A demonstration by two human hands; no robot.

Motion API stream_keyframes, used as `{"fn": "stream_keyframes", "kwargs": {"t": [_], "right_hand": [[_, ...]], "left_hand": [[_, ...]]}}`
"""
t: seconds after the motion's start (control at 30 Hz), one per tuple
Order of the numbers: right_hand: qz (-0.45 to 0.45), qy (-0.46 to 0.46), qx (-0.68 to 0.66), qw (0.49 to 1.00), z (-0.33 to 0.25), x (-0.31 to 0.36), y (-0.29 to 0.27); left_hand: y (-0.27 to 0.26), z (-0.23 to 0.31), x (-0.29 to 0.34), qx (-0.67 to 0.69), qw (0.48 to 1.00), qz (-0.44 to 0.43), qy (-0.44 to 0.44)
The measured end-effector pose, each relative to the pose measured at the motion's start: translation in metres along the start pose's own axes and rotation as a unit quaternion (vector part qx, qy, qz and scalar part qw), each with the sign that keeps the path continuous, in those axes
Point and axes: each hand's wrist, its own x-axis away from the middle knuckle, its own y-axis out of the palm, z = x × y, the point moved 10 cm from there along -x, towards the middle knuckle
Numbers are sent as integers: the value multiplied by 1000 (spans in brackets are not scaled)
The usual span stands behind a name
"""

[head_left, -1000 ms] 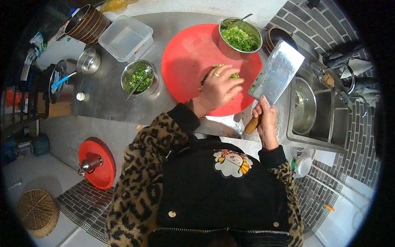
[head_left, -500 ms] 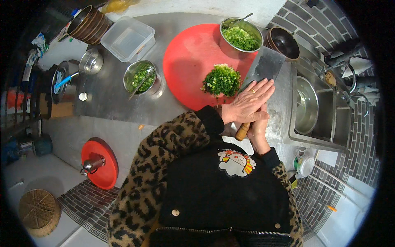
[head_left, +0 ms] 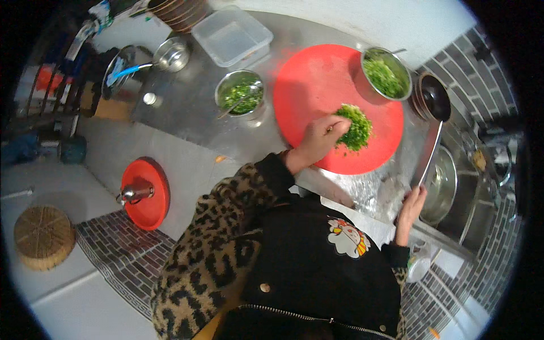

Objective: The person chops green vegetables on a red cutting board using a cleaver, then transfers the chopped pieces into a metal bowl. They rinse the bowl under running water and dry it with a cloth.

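My left hand reaches over the round red cutting board, its fingers curled in at the left side of a heap of chopped scallions. Whatever those fingers may hold is hidden. Off to the right, my right hand grips a cleaver by its handle. The blade is turned nearly edge-on, beyond the board's right side and beside the sink. On the board's far right stands a steel bowl of chopped scallions with a spoon in it.
Left of the board, another steel bowl holds chopped greens and a spoon. A clear plastic container, a blue-handled steel pan and a small white-capped bottle are farther left. Dark bowls are stacked near the sink.
My hands have come apart. My left has moved from the cleaver blade to the scallion heap; my right has carried the cleaver rightward and turned it edge-on. The view has shifted.
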Motion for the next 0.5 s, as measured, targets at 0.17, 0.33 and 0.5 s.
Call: {"fn": "stream_keyframes", "kwargs": {"t": [0.17, 0.33, 0.5], "right_hand": [[37, 6, 356, 934, 38, 6, -27], [-6, 2, 388, 922, 62, 9, -18], [-41, -63, 384, 920, 64, 4, -7]], "left_hand": [[-118, -72, 79, 118, 933, 203, -274], [-228, -86, 107, 99, 891, 369, -247], [-252, -85, 89, 31, 905, 364, -218]]}}
